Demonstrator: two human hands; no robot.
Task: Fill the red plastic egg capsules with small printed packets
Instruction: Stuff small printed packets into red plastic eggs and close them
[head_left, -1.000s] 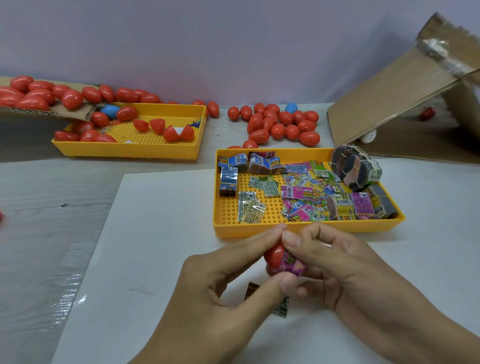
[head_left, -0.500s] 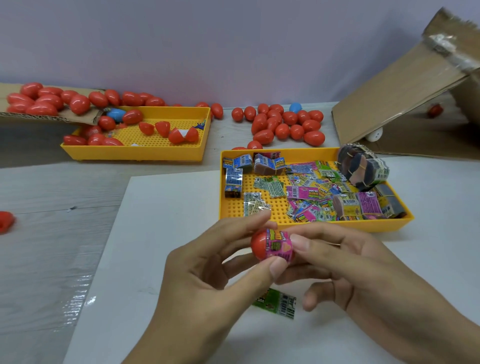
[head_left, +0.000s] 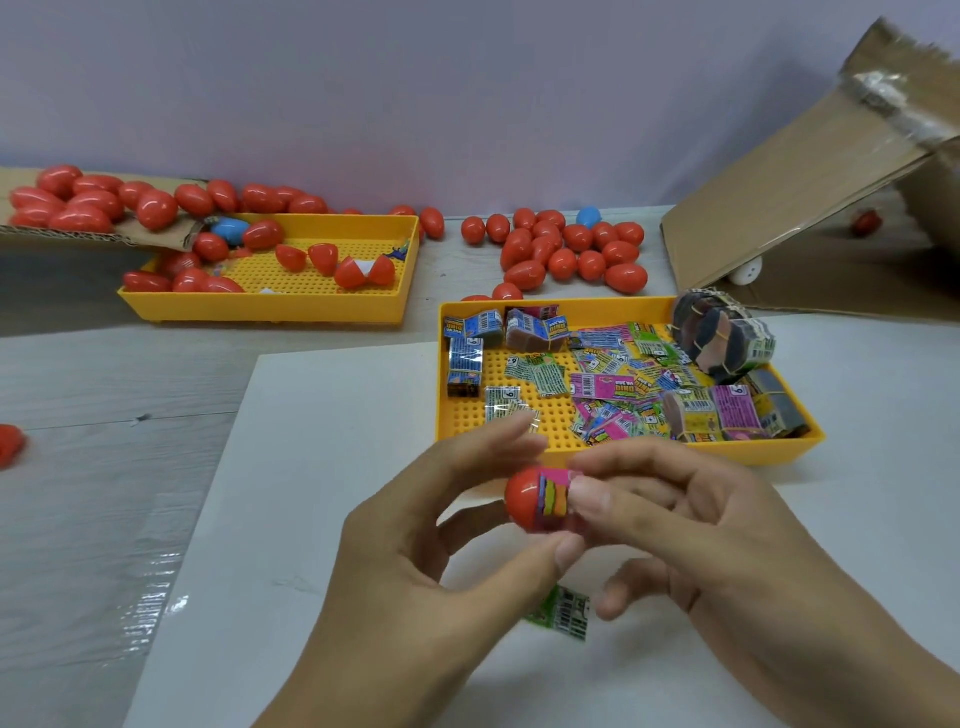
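Head view: left hand is pinching the red capsule half above the white sheet's middle, open mouth facing right toward the right hand, whose fingertips are pressing the pink packet in (still protruding).

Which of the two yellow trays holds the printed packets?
The nearer yellow tray, just beyond the hands, holds the printed packets. The farther tray, at back left, holds red egg capsules instead.
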